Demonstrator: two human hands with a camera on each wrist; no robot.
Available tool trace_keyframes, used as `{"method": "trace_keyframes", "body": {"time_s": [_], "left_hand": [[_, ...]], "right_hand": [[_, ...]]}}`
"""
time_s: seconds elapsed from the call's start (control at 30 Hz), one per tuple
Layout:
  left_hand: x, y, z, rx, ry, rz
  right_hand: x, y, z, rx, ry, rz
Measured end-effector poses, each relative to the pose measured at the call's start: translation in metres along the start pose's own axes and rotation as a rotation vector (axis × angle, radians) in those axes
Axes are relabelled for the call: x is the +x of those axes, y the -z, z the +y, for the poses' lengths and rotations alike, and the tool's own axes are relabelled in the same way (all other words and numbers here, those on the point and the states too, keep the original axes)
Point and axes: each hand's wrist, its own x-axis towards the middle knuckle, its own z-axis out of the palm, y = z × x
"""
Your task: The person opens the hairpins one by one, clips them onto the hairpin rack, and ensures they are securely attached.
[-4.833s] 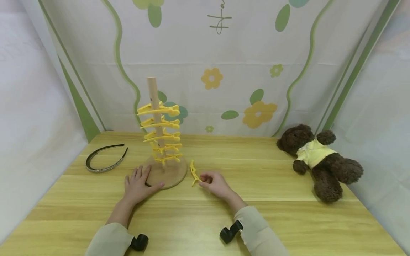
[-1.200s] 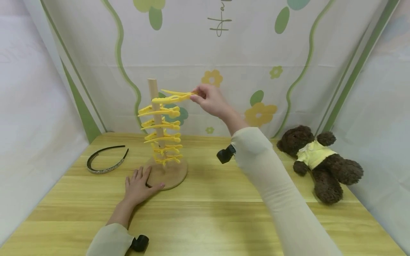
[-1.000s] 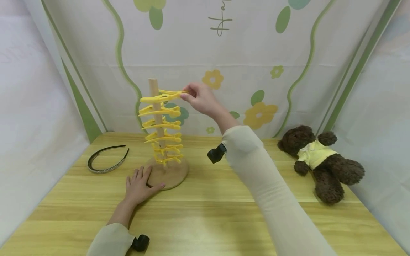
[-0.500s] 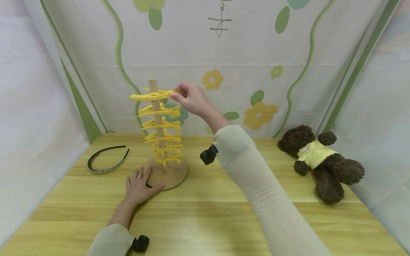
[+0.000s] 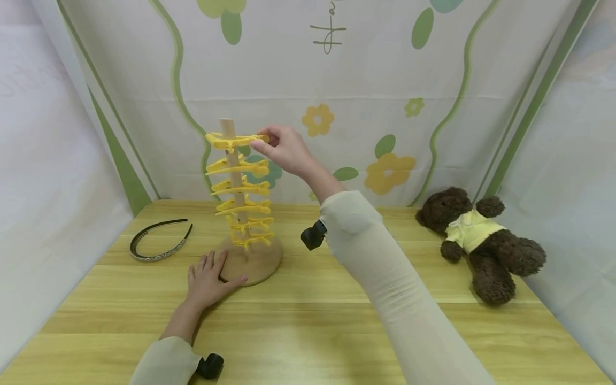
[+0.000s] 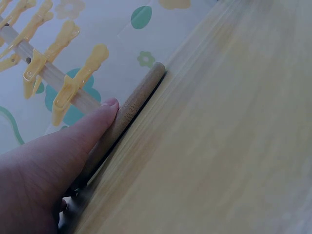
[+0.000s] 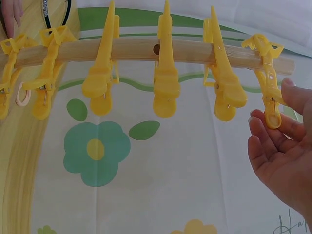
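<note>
A wooden post (image 5: 228, 126) rises from a round wooden base (image 5: 263, 265) on the table. Several yellow alligator hair clips (image 5: 243, 188) are clamped across it, one above another. Near the top, my right hand (image 5: 287, 152) has thumb and fingers about the tail of the uppermost hair clip (image 7: 269, 92). This clip's jaws lie on both sides of the post. My left hand (image 5: 208, 283) rests at the base's near left edge, fingers spread and thumb (image 6: 108, 109) lying on the base.
Left of the base lies a dark headband (image 5: 156, 255) with a glittery band. A brown teddy bear (image 5: 467, 230) in a yellow shirt lies at the table's right side. A printed white cloth (image 5: 298, 69) hangs behind the table (image 5: 308, 331).
The hair clip by my right hand, first on the table right of the base, was raised and slid leftward onto the post's top. Its spread jaws have since closed in. My left hand stays put.
</note>
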Motion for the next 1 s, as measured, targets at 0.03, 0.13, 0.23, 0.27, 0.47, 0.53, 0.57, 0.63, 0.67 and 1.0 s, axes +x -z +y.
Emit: {"method": "trace_keyframes", "body": {"time_s": [0.03, 0.13, 0.23, 0.27, 0.47, 0.53, 0.57, 0.63, 0.67, 1.0], "left_hand": [[0.0, 0.0, -0.001, -0.002, 0.0, 0.0], [0.0, -0.001, -0.002, -0.005, 0.003, -0.005], [0.001, -0.001, -0.002, -0.011, 0.003, -0.006], [0.001, -0.001, -0.002, -0.01, 0.004, -0.008], [0.001, -0.001, -0.001, -0.014, 0.0, -0.012], [0.002, -0.001, 0.0, -0.016, -0.002, -0.012], [0.002, -0.001, -0.001, -0.015, -0.003, -0.012], [0.003, -0.001, -0.001, -0.016, -0.005, -0.013], [0.003, -0.001, -0.001, -0.016, -0.004, -0.015], [0.001, 0.019, -0.004, -0.052, 0.041, -0.064]], "right_hand": [[0.0, 0.0, 0.0, 0.003, -0.007, -0.002], [0.0, 0.001, -0.001, 0.011, -0.02, -0.004], [0.0, 0.001, -0.002, 0.014, -0.038, -0.005], [0.0, 0.002, -0.002, 0.019, -0.044, -0.006], [-0.003, 0.004, -0.001, 0.05, -0.077, -0.007], [-0.004, 0.006, 0.0, 0.051, -0.085, 0.001], [-0.005, 0.007, 0.001, 0.043, -0.084, 0.007], [-0.009, 0.011, 0.004, 0.022, -0.072, 0.025], [-0.011, 0.013, 0.006, 0.005, -0.066, 0.034], [-0.066, 0.029, 0.041, -0.27, -0.035, -0.009]]}}
